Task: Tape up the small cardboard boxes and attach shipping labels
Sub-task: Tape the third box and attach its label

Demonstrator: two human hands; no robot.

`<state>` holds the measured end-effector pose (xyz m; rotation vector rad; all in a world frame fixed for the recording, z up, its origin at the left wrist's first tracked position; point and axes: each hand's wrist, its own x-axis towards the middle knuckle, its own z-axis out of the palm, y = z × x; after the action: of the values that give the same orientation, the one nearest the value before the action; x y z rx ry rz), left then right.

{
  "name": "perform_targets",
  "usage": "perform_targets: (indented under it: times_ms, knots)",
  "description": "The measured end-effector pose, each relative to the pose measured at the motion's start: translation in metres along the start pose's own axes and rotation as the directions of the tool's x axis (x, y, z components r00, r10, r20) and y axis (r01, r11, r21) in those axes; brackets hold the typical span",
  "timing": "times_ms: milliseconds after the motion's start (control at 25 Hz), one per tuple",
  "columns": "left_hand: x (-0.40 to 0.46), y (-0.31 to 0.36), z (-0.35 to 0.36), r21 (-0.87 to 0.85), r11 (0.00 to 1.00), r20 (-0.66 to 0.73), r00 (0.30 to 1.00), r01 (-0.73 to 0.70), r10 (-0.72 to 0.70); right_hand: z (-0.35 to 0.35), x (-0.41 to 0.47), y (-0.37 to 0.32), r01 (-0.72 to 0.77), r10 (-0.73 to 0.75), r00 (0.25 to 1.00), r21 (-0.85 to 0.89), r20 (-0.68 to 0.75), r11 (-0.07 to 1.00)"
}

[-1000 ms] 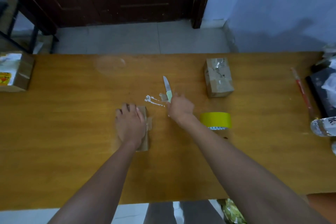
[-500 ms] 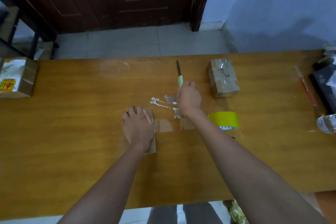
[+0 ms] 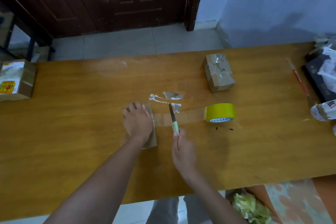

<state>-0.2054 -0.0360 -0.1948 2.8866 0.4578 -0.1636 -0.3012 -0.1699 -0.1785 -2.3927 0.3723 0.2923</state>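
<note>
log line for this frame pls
left hand flat on small box | right hand holds knife across tape strip | strip runs to tape roll | uncut

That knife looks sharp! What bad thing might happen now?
The right hand holds the knife over the tape strip, close to the left hand pressing the box. A slip might nick those fingers. Cutting on the table may scratch it. The loose strip could stick to itself.
</note>
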Motion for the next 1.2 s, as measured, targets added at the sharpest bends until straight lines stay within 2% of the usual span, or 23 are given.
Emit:
perform_targets:
  times_ms: [120, 240, 440, 680, 960, 1200]
  knots:
    - [0.004, -0.005, 0.0, 0.011, 0.998, 0.029, 0.998, -0.064, 0.063, 0.009, -0.009, 0.0, -0.01, 0.009, 1.0, -0.058, -0.013, 0.998]
    - [0.001, -0.009, 0.004, 0.008, 0.995, -0.037, 0.994, -0.1, 0.1, 0.013, -0.013, -0.001, -0.004, 0.006, 1.0, -0.112, 0.016, 0.994]
    - [0.0, -0.01, 0.01, -0.011, 0.995, -0.104, 0.99, -0.099, 0.097, 0.022, -0.009, -0.005, 0.025, -0.015, 0.998, -0.177, 0.058, 0.984]
    - [0.0, -0.01, 0.009, -0.014, 0.996, -0.106, 0.99, -0.09, 0.088, 0.038, -0.01, -0.01, 0.069, -0.046, 0.994, -0.248, 0.096, 0.966]
    - [0.001, -0.009, 0.008, 0.014, 0.996, -0.085, 0.992, -0.09, 0.091, 0.048, -0.01, -0.009, 0.022, 0.003, 0.993, -0.217, 0.117, 0.976]
    - [0.001, -0.01, 0.007, 0.012, 0.996, -0.068, 0.994, -0.084, 0.085, 0.047, -0.018, -0.001, -0.046, 0.049, 0.998, -0.092, 0.032, 0.995]
